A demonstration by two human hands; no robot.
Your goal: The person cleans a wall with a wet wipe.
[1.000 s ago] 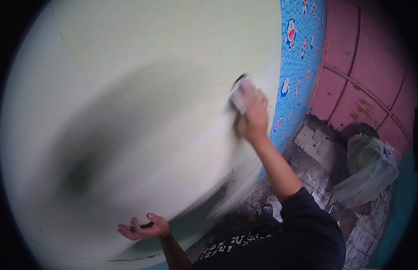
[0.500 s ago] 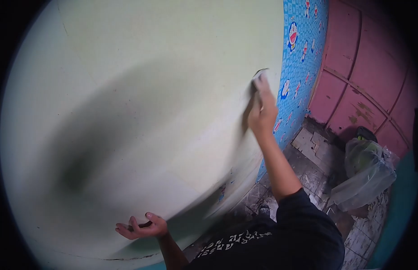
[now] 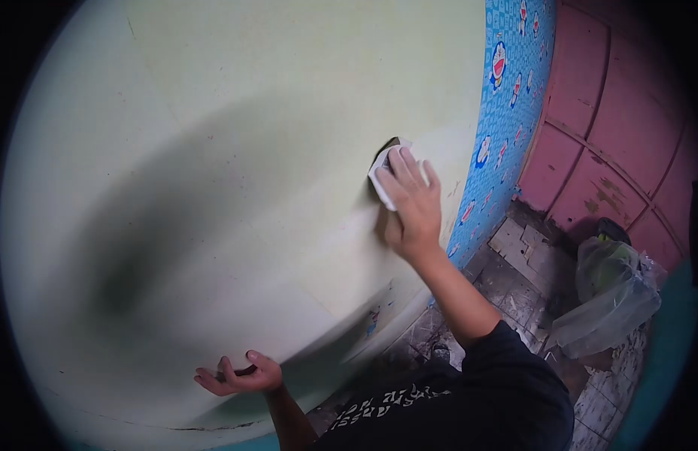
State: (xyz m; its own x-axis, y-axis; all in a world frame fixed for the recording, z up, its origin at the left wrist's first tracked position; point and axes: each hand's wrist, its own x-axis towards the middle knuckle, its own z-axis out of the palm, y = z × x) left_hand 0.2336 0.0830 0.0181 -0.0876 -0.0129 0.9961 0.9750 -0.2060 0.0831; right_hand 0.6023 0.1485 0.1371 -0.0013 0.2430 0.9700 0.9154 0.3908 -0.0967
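Note:
My right hand (image 3: 415, 207) presses a folded piece of sandpaper (image 3: 384, 170) against the pale green-white wall (image 3: 289, 188). Its white backing shows under my fingertips, with a dark edge along the upper left side. Low in the view, my left hand (image 3: 240, 373) is palm up with fingers apart and loosely bent. Nothing is in it, and it overlaps the lower part of the wall.
Blue cartoon wallpaper (image 3: 499, 135) covers the strip right of the pale wall. Beyond it stands a pink panelled door (image 3: 582, 173) with peeling patches. A clear plastic bag (image 3: 608, 301) rests on the dirty tiled floor (image 3: 514, 252) at right.
My right hand has swept left and slightly down across the wall with the sandpaper, away from the wallpaper edge. My left hand has stayed almost in place.

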